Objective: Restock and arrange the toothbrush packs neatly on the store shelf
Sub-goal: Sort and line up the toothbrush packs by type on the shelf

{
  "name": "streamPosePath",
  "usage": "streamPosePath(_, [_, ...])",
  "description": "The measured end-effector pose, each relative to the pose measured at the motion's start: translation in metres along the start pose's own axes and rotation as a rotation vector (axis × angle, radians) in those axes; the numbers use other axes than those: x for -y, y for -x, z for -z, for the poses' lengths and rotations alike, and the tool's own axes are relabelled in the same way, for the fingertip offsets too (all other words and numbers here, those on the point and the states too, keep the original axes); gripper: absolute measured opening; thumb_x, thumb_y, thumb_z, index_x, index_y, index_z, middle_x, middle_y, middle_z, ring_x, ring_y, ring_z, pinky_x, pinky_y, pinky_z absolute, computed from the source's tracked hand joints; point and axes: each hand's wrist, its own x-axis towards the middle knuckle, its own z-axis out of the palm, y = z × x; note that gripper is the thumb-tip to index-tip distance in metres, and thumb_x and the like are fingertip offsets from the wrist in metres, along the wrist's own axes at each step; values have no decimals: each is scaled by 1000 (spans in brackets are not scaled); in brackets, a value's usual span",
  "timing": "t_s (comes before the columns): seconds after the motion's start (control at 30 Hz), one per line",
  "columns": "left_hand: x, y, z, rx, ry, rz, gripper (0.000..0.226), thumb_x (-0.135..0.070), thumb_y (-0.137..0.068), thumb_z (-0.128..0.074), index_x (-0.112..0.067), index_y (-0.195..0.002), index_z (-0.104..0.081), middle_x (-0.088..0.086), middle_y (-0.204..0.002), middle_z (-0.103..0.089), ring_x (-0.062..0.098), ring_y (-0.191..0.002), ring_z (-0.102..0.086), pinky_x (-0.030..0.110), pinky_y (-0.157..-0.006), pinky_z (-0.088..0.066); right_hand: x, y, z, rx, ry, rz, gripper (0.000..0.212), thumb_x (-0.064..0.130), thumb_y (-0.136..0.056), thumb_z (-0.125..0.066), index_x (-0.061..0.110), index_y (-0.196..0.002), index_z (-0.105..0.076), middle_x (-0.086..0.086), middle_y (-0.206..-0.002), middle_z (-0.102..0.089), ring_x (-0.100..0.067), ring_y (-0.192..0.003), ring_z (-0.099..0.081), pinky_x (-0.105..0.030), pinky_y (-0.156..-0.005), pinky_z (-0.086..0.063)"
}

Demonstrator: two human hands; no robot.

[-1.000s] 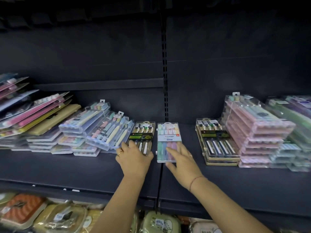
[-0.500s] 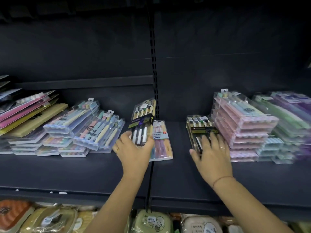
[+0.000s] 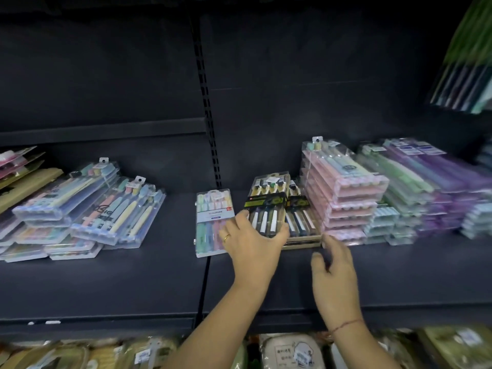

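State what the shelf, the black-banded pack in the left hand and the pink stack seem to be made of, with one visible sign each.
Shelf: probably painted metal, matt grey; flat sheets, slotted upright.
Black-banded pack, gripped by the left hand: clear glossy plastic, perhaps a card insert; brushes show through.
Pink stack: clear stiff-looking plastic cases; shiny edges, contents visible.

The black-banded toothbrush pack [image 3: 267,204] tilts over a stack of same packs [image 3: 302,221]; 1 pastel pack [image 3: 213,217] lies flat just left.

both arms reaching forward, left hand [image 3: 254,243] gripping toothbrush pack [image 3: 267,201], right hand [image 3: 332,265] loosely open
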Motion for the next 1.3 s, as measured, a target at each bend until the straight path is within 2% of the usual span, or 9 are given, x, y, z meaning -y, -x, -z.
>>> streamPosePath(0.13, [-4,4,1,115,69,-76,97,-71,-72,-63,-16,-145,-33,1,-143,-37,20,-136,-23,40,-115,-23,1,-8,4,55,-135,-81,42,4,-97,-49,18,-137,-48,7,-122,-45,-7,-115,-45,-25,-103,-33])
streamPosePath(0.23, [-8,5,10,209,315,-97,87,-68,-77,-50,-21,-148,-32,-7,-145,-38,9,-133,-33,36,-114,-32,-2,-10,5,98,-154,-113,46,4,-96,-49,21,-139,-46,5,-134,-49,-10,-124,-45,-32,-110,-34])
streamPosePath(0.43, [-6,0,5,450,473,209,68,-55,-98,-41,-28,-155,-17,-9,-160,-23,10,-144,-26,26,-112,-21,1,-10,5,171,-141,-133,52,4,-96,-49,21,-145,-40,5,-143,-45,-13,-133,-42,-32,-113,-32])
streamPosePath(0.6, [-13,5,0,552,585,258,37,-46,-103,-38,-37,-139,-38,-33,-106,-48,-19,-93,-41,20,-96,-27,7,-19,10,204,-163,-155,51,-1,-94,-50,26,-137,-43,12,-124,-45,-6,-118,-44,-24,-103,-33])
streamPosePath(0.83, [4,3,6,512,623,328,57,-44,-102,-41,-24,-154,-28,-8,-154,-35,10,-139,-34,24,-110,-24,2,-19,7,305,-162,-164,52,3,-93,-57,20,-140,-43,3,-133,-52,-7,-119,-50,-24,-104,-37])
streamPosePath(0.97, [16,5,15,446,578,336,51,-45,-102,-40,-24,-149,-38,-6,-151,-41,12,-137,-38,35,-117,-28,8,-19,1,368,-189,-144,39,13,-97,-56,33,-128,-46,6,-122,-53,2,-104,-51,-11,-84,-38])
streamPosePath(1.07, [22,4,21,443,534,328,49,-49,-102,-38,-27,-146,-41,-8,-148,-43,15,-137,-38,32,-113,-30,11,-29,-5,365,-155,-137,49,29,-100,-50,23,-147,-37,7,-125,-51,-4,-108,-49,-19,-92,-35])
streamPosePath(1.17, [25,-3,25,455,535,317,53,-56,-99,-38,-27,-143,-44,-7,-145,-47,12,-134,-41,31,-111,-31,13,-39,-12,360,-112,-127,43,39,-101,-43,22,-141,-45,2,-134,-48,-7,-112,-45,-23,-95,-34])
streamPosePath(1.3, [18,-10,24,505,559,316,91,-83,-73,-43,-35,-149,-35,-11,-152,-40,10,-140,-34,40,-119,-24,22,-54,-22,329,-244,-222,36,42,-100,-47,18,-126,-53,1,-127,-56,-12,-112,-50,-27,-91,-36])
